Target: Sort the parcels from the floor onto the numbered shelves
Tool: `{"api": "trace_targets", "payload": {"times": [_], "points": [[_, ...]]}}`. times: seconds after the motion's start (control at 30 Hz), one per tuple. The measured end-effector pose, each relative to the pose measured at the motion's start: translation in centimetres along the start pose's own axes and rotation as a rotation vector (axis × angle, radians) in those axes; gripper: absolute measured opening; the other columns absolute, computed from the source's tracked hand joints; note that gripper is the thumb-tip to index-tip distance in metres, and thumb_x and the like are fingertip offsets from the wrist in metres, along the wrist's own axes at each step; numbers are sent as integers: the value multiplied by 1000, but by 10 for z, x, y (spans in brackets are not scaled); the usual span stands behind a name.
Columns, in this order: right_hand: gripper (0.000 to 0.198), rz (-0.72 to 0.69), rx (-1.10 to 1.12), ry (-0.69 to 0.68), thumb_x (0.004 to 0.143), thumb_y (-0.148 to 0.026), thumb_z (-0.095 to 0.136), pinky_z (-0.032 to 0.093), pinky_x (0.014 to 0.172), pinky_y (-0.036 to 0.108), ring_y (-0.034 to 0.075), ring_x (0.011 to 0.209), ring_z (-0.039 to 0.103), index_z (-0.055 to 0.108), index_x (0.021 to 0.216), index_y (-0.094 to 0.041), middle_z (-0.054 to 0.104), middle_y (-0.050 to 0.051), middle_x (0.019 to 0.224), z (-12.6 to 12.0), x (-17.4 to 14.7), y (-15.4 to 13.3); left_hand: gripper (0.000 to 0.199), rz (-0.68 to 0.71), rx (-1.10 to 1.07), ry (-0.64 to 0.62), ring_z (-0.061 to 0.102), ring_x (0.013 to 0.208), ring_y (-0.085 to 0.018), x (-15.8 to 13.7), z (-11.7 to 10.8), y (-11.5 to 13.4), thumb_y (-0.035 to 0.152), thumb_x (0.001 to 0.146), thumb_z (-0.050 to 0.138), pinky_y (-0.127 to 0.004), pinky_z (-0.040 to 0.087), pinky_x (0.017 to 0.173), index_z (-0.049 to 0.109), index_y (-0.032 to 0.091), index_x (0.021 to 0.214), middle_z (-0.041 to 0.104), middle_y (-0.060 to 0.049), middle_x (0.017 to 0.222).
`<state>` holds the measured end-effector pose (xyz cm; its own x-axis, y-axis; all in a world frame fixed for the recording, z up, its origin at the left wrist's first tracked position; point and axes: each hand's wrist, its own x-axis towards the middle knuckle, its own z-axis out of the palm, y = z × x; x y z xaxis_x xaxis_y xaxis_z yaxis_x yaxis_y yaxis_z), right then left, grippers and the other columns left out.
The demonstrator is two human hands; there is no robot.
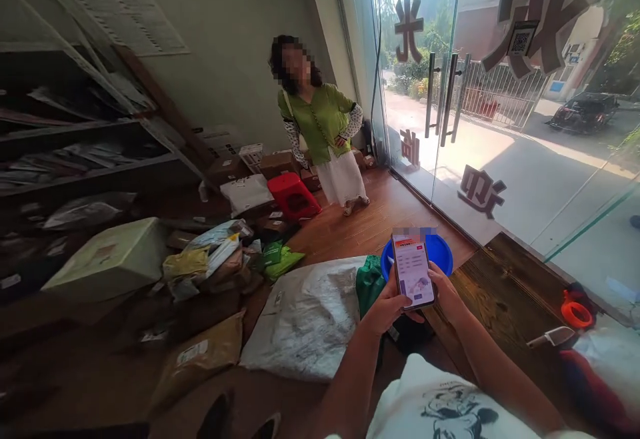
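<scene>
A smartphone (414, 271) with a lit screen is held upright in front of me, between both hands. My left hand (387, 307) wraps its lower left side, the thumb lying at the screen's bottom edge. Along the right edge, my right hand (447, 292) also grips the phone, its fingertips at the side. Behind the phone stands a blue basin (443, 252), partly covered by it. A green bag (369, 284) lies just left of the basin, beside a big white sack (305, 319) on the floor.
Parcels crowd the floor at left, among them a pale box (113, 259) and a brown package (205, 345). A person in a green top (320, 119) stands by a red stool (293, 195). Glass doors (443, 99) are beyond. A wooden tabletop (490, 292) is at right, holding orange tape (577, 312).
</scene>
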<state>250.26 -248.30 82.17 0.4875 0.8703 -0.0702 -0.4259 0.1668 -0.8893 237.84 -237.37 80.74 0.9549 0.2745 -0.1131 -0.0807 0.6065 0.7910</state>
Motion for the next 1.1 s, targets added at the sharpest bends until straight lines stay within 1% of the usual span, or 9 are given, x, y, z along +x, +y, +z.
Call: {"api": "trace_targets", "payload": {"times": [0.1, 0.2, 0.3, 0.5, 0.63, 0.8, 0.87, 0.97, 1.1], "points": [[34, 20, 1, -38, 78, -42, 69, 55, 71, 30, 21, 82, 70, 73, 107, -23, 77, 4, 96, -6, 5, -3, 130, 34, -24, 41, 67, 114, -36, 7, 0, -9, 13, 61, 73, -26, 62, 52, -1, 44, 163, 51, -11, 155], [38, 55, -16, -110, 75, -35, 70, 54, 69, 29, 20, 80, 69, 71, 110, -24, 77, 3, 96, -11, 10, -4, 128, 44, -106, 104, 68, 113, -32, 8, 1, -13, 13, 62, 69, -24, 62, 53, -2, 46, 163, 53, -9, 153], [41, 65, -60, -172, 73, -33, 70, 54, 73, 30, 21, 84, 68, 70, 113, -24, 77, 3, 101, -16, 13, -4, 126, 60, -170, 160, 69, 109, -30, 5, 3, -16, 14, 63, 67, -25, 63, 55, -3, 48, 162, 57, -7, 150], [50, 64, -84, -258, 72, -30, 70, 55, 81, 34, 24, 95, 67, 68, 122, -26, 76, 3, 111, -21, 13, 4, 118, 87, -176, 218, 71, 106, -31, -8, 15, -15, 16, 64, 69, -28, 65, 57, 13, 43, 164, 59, -8, 148], [46, 80, -58, -240, 73, -30, 68, 55, 80, 33, 24, 96, 67, 68, 119, -25, 76, 4, 110, -21, 9, 14, 107, 92, -120, 237, 71, 107, -32, -20, 29, -6, 20, 75, 69, -31, 66, 57, 14, 40, 164, 58, -10, 149], [47, 85, -55, -228, 74, -33, 69, 56, 81, 35, 23, 91, 68, 68, 120, -25, 76, 4, 108, -19, 2, 21, 91, 97, -50, 362, 73, 82, -22, -24, 34, -12, 29, 84, 71, -28, 63, 47, 25, 37, 162, 67, -10, 136], [41, 83, -47, -210, 74, -35, 69, 56, 78, 34, 22, 86, 68, 70, 114, -25, 77, 4, 105, -18, 1, 25, 98, 113, -73, 392, 73, 81, -23, -22, 30, -20, 29, 80, 73, -25, 60, 45, 22, 38, 163, 68, -10, 133], [35, 103, -19, -162, 74, -42, 71, 53, 64, 30, 19, 72, 66, 71, 103, -24, 77, 3, 92, -18, 3, 28, 117, 115, -104, 363, 73, 93, -27, -23, 23, -31, 19, 65, 73, -24, 60, 47, 14, 40, 164, 64, -10, 141], [41, 107, 21, -73, 72, -56, 75, 50, 57, 29, 18, 62, 64, 70, 94, -22, 74, 2, 77, -11, 7, 25, 125, 89, -22, 335, 73, 92, -25, -29, 18, -42, 8, 55, 69, -25, 62, 52, 16, 42, 163, 63, -9, 143]]}}
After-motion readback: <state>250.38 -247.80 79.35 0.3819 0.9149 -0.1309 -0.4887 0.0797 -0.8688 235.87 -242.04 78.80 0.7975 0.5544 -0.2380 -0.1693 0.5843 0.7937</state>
